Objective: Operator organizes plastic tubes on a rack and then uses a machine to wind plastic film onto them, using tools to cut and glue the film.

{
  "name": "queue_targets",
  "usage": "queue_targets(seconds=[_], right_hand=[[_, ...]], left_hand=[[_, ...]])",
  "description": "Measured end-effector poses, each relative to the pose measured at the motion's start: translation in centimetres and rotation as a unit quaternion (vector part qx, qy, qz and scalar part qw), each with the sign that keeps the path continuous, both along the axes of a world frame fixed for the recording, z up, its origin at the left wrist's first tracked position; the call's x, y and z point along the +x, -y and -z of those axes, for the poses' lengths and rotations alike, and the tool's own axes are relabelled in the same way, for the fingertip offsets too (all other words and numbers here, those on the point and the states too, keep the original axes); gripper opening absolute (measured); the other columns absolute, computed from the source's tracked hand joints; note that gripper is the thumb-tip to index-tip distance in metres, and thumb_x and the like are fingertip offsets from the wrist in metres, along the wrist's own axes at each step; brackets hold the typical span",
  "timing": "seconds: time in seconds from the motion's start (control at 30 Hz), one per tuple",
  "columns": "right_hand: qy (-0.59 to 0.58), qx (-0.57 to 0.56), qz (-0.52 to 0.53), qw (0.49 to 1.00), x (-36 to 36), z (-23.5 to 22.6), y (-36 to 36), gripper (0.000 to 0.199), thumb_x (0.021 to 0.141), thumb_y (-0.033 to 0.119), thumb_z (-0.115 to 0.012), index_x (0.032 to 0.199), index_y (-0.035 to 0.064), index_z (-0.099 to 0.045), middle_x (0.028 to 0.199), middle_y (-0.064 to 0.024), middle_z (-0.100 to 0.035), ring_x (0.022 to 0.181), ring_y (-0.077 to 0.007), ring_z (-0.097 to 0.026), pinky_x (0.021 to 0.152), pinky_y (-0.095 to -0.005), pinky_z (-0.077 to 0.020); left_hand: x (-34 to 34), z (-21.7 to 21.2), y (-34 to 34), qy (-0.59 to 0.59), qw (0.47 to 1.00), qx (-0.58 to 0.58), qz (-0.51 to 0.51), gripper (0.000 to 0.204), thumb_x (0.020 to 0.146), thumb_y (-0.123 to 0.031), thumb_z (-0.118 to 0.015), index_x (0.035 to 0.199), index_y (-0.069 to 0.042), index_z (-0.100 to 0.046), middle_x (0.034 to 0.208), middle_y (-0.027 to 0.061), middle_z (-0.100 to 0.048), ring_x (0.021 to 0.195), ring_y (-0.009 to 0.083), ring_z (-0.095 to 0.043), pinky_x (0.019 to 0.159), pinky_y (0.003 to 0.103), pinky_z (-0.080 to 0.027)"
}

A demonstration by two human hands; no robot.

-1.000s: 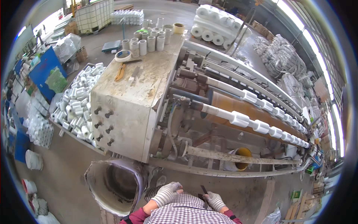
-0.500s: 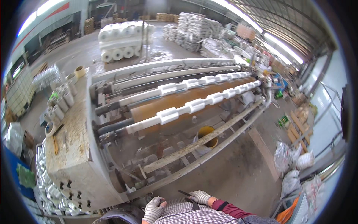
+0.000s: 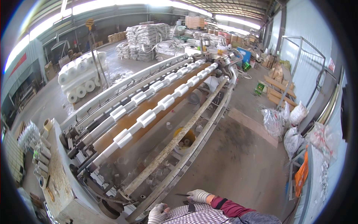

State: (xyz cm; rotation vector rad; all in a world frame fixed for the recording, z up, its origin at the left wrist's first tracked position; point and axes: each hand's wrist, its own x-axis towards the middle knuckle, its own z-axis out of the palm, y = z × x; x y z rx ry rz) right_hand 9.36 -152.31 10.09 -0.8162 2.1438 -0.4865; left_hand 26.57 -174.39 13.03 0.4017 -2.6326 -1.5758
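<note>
My right hand (image 3: 198, 195) wears a white knit glove and is closed on a thin dark blade-like tool (image 3: 181, 195) that points left. My left hand (image 3: 158, 212), also gloved, has curled fingers near the lower end of the machine's rusty front rail (image 3: 175, 143); I cannot tell whether it holds anything. Both hands are close to my chest at the bottom edge. In front of me runs a long winding machine with white rolls (image 3: 146, 117) spaced along its shafts above a brown web (image 3: 130, 121).
A yellow bucket (image 3: 185, 136) sits under the machine. Cardboard cores (image 3: 41, 149) stand on the cabinet at left. Stacked white rolls (image 3: 79, 80) and sacks (image 3: 143, 37) lie beyond. Filled plastic bags (image 3: 283, 125) line the right wall across bare concrete floor (image 3: 238, 156).
The view has swung right along the machine, so the cabinet slid to the left edge and the right wall came in. My hands stayed low near my chest.
</note>
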Motion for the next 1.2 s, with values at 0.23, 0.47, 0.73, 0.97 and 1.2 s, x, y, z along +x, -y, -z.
queue_targets(seconds=[0.23, 0.47, 0.73, 0.97, 1.2], right_hand=[[-0.017, -0.040, 0.016, 0.999, -2.5, 2.2, -4.1, 0.032, 0.086, 0.032, -0.050, 0.104, 0.0084, -0.062, 0.097, -0.0176, -0.065, 0.092, -0.0369, -0.060, 0.081, -0.0428, -0.0462], [-0.011, -0.056, -0.016, 0.998, -3.9, 2.8, -5.6, 0.032, 0.086, 0.033, -0.048, 0.102, 0.0091, -0.061, 0.095, -0.0165, -0.065, 0.091, -0.0371, -0.060, 0.079, -0.0438, -0.0459], [0.002, -0.048, -0.055, 0.997, -5.4, 2.7, -6.9, 0.031, 0.086, 0.034, -0.048, 0.101, 0.0099, -0.061, 0.096, -0.0159, -0.065, 0.091, -0.0368, -0.060, 0.080, -0.0437, -0.0459], [0.007, -0.035, -0.089, 0.995, -5.9, 3.5, -7.2, 0.034, 0.088, 0.036, -0.047, 0.102, 0.0091, -0.061, 0.096, -0.0167, -0.064, 0.092, -0.0365, -0.060, 0.080, -0.0436, -0.0457], [0.087, 0.039, -0.120, 0.988, -5.1, 1.4, -3.1, 0.037, 0.088, 0.038, -0.047, 0.103, 0.0071, -0.060, 0.096, -0.0192, -0.064, 0.093, -0.0382, -0.059, 0.080, -0.0445, -0.0452]], left_hand=[[-2.0, -0.7, -4.5, -0.030, 0.999, -0.014, 0.027, 0.027, 0.082, -0.026, -0.062, 0.099, -0.006, -0.061, 0.093, 0.0150, -0.061, 0.087, 0.0316, -0.059, 0.076, 0.038, -0.048], [-2.3, -2.0, -6.7, 0.004, 0.998, -0.043, 0.041, 0.024, 0.083, -0.024, -0.060, 0.099, -0.005, -0.060, 0.093, 0.0154, -0.061, 0.090, 0.0320, -0.059, 0.076, 0.039, -0.047], [-3.0, -1.7, -8.8, 0.047, 0.999, 0.000, -0.003, 0.023, 0.083, -0.022, -0.063, 0.101, -0.007, -0.060, 0.094, 0.0149, -0.060, 0.088, 0.0309, -0.058, 0.077, 0.037, -0.048], [-2.2, 1.5, -9.5, 0.025, 0.998, 0.004, -0.057, 0.024, 0.082, -0.026, -0.062, 0.100, -0.009, -0.059, 0.094, 0.0148, -0.060, 0.086, 0.0309, -0.059, 0.075, 0.038, -0.048], [-0.4, 1.0, -8.5, 0.017, 0.996, -0.030, -0.081, 0.024, 0.082, -0.019, -0.063, 0.102, -0.008, -0.058, 0.092, 0.0122, -0.061, 0.084, 0.0278, -0.059, 0.073, 0.036, -0.048]])
